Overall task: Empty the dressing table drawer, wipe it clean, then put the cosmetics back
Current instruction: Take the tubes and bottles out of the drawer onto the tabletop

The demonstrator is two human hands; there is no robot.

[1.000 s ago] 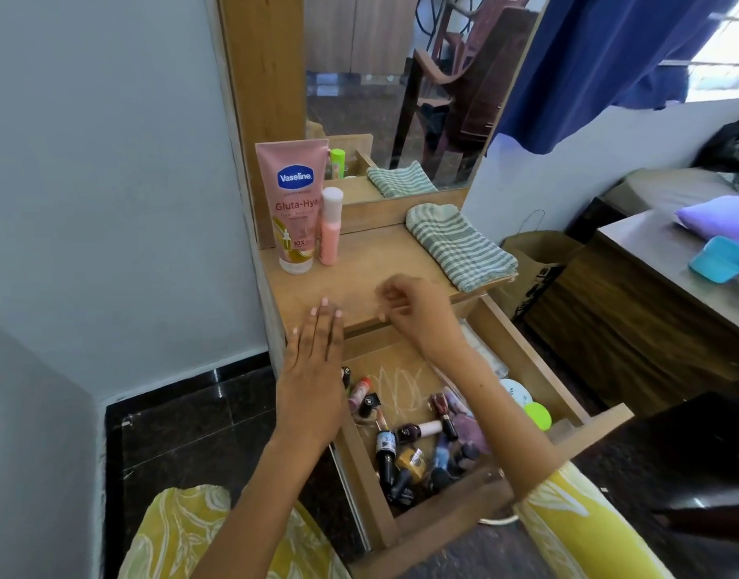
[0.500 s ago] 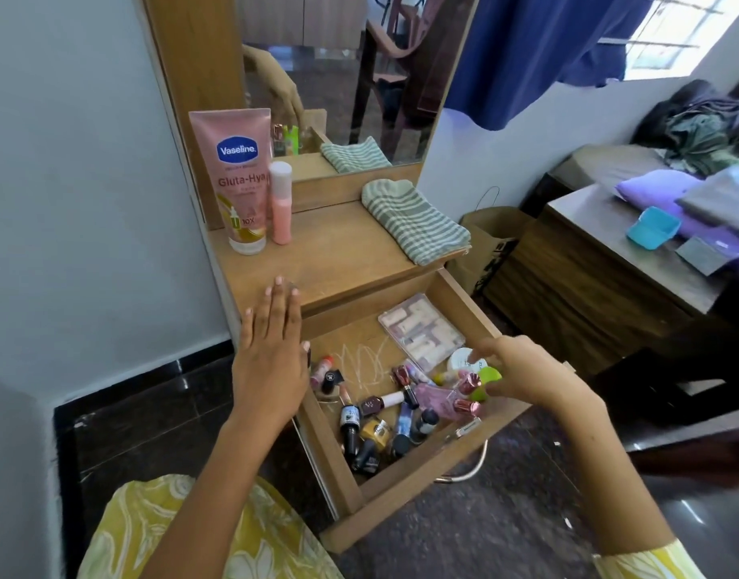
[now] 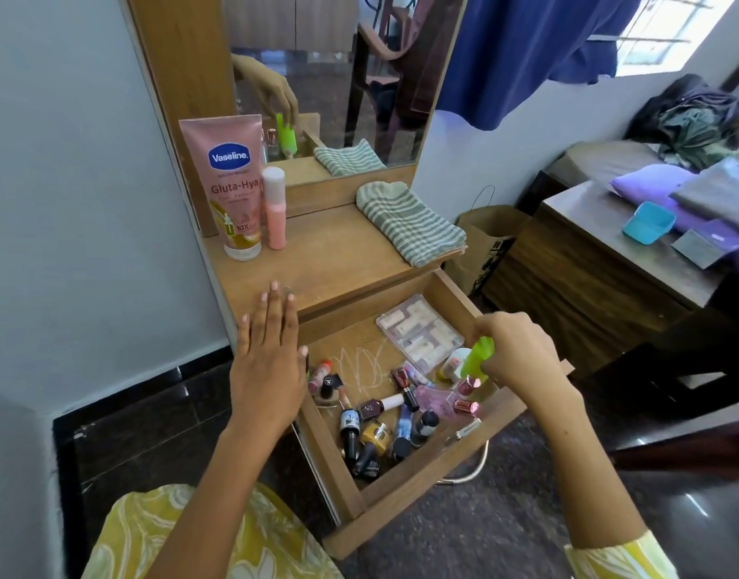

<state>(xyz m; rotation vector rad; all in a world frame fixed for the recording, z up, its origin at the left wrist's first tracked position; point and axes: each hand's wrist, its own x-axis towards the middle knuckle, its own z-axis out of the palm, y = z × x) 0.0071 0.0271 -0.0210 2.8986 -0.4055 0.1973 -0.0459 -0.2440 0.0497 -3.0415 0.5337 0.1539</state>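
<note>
Green bottle (image 3: 478, 356) in right hand (image 3: 516, 353) (lifted)

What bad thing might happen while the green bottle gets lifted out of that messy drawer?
The right hand holds the green bottle just above the drawer, so a slip might drop it onto the little nail polish bottles crowded below. On the tabletop, the tall pink Vaseline tube and slim pink bottle stand upright side by side; a bump while setting the green one down could tip them.
</note>
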